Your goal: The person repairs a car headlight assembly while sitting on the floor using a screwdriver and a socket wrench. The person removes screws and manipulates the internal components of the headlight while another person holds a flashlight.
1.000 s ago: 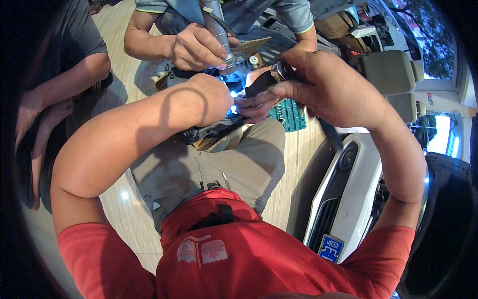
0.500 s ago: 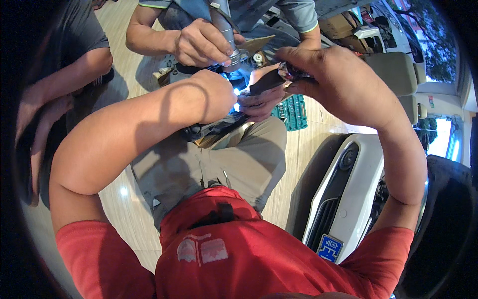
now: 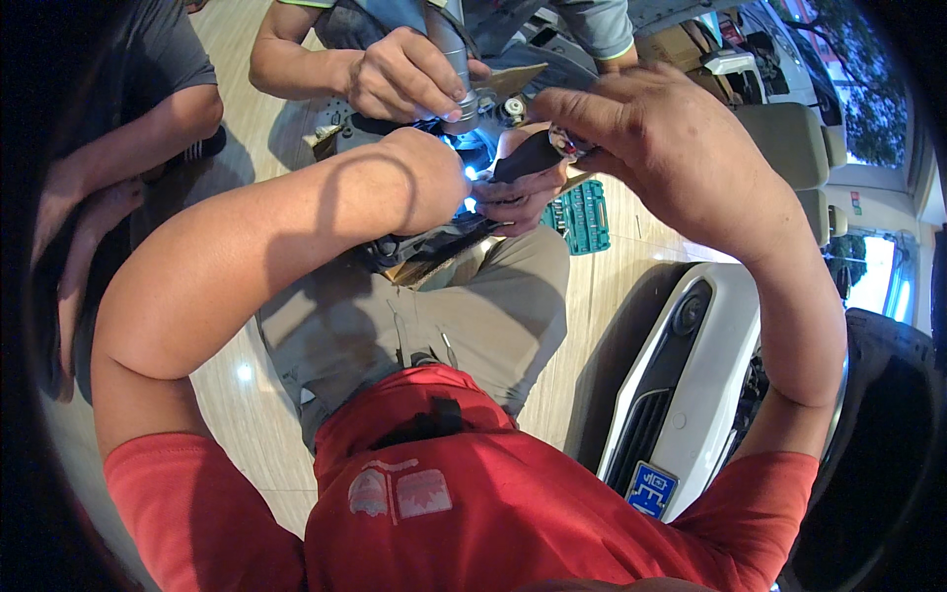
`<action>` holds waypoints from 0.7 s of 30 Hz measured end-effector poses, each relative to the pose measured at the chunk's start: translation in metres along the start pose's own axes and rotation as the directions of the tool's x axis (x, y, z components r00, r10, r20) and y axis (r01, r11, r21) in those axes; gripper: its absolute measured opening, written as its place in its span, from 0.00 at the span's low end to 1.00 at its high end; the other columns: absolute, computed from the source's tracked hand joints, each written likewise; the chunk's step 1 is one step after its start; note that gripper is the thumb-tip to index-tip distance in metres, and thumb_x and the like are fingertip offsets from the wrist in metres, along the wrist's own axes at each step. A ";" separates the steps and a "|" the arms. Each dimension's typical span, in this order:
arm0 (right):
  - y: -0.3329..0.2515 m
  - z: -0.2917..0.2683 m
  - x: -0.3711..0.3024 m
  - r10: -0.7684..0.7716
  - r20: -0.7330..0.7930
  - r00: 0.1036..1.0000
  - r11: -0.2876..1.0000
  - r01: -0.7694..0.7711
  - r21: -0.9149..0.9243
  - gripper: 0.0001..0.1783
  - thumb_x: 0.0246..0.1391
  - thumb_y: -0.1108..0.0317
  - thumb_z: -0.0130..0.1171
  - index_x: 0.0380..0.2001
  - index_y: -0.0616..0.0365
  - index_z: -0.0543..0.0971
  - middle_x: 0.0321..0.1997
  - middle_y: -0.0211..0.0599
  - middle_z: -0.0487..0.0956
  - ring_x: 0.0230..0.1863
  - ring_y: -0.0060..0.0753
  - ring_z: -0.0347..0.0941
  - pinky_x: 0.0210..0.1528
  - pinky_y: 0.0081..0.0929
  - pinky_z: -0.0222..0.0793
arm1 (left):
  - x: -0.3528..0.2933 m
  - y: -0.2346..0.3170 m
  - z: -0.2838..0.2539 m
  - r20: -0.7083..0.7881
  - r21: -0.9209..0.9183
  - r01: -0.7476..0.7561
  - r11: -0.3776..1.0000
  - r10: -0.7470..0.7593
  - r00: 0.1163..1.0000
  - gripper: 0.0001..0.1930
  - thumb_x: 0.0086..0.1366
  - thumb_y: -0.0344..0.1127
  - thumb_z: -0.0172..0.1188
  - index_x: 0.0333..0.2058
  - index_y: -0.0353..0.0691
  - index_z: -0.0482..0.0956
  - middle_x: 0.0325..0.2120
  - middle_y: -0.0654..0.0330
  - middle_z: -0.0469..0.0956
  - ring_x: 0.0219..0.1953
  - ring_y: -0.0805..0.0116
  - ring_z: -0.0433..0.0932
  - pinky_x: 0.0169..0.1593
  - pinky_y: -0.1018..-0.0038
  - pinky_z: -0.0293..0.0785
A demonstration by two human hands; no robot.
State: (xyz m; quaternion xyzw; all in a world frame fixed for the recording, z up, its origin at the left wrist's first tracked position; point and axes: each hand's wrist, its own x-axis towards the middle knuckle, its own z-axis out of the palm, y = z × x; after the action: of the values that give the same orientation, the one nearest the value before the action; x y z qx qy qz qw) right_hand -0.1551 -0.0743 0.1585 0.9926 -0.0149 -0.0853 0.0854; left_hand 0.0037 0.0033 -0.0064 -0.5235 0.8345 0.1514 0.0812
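My left hand [image 3: 429,183] reaches in over a dark assembly [image 3: 419,247] between my knees. Its back faces up and its fingers are hidden, beside a bright white-blue glow. My right hand [image 3: 661,148] curls loosely about the reddish, clear end of a black-handled tool [image 3: 528,158], perhaps a screwdriver; the tool's far end is hidden. Another person's hand [image 3: 518,202] lies under that handle. Across from me, the same person's other hand [image 3: 409,84] grips a grey tube [image 3: 452,59] that points down at the assembly.
A green socket case [image 3: 589,217] lies open on the floor beyond my right knee. A white car bumper [image 3: 681,395] lies at my right, with beige seats [image 3: 779,138] farther off. At far left a person's bare arm [image 3: 148,148] is close by.
My right hand's fingers have lifted and spread a little at the handle's end, slightly blurred. My left hand has hardly moved. The grey tube has tilted slightly.
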 end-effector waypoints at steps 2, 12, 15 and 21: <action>-0.011 0.007 -0.006 0.263 0.079 0.962 0.933 -0.274 0.232 0.17 0.59 0.65 0.61 0.49 0.59 0.77 0.28 0.39 0.78 0.31 0.40 0.77 0.36 0.32 0.71 | 0.001 0.000 -0.002 0.030 0.020 -0.009 1.000 0.009 1.000 0.11 0.58 0.32 0.55 0.32 0.40 0.86 0.33 0.50 0.84 0.37 0.53 0.85 0.40 0.59 0.81; -0.008 -0.004 -0.004 -0.060 0.006 0.998 0.987 0.060 -0.152 0.18 0.57 0.66 0.58 0.52 0.52 0.78 0.36 0.36 0.79 0.44 0.42 0.77 0.54 0.43 0.67 | 0.000 -0.001 -0.003 0.034 -0.032 0.032 0.999 -0.031 0.999 0.11 0.59 0.32 0.55 0.34 0.41 0.86 0.33 0.51 0.85 0.38 0.53 0.84 0.41 0.60 0.80; 0.005 -0.002 0.000 -0.117 0.002 0.993 0.982 0.116 -0.147 0.18 0.57 0.66 0.59 0.52 0.53 0.78 0.34 0.37 0.79 0.41 0.43 0.78 0.50 0.39 0.70 | 0.001 -0.002 -0.001 0.044 -0.028 0.038 0.999 -0.036 0.998 0.11 0.59 0.33 0.54 0.34 0.41 0.86 0.34 0.51 0.84 0.38 0.52 0.84 0.41 0.60 0.80; -0.008 0.010 -0.012 0.343 0.301 0.890 0.601 -0.454 0.658 0.23 0.65 0.56 0.58 0.53 0.65 0.73 0.23 0.30 0.74 0.21 0.17 0.72 0.23 0.19 0.67 | 0.004 0.000 -0.001 0.078 0.026 0.049 0.998 -0.051 0.996 0.11 0.59 0.32 0.55 0.34 0.41 0.86 0.34 0.50 0.84 0.38 0.52 0.84 0.42 0.59 0.80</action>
State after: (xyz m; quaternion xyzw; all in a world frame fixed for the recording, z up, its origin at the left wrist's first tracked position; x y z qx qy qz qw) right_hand -0.1686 -0.0677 0.1491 0.9087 -0.2741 -0.1223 -0.2901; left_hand 0.0022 -0.0008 -0.0063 -0.5370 0.8190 0.1598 0.1238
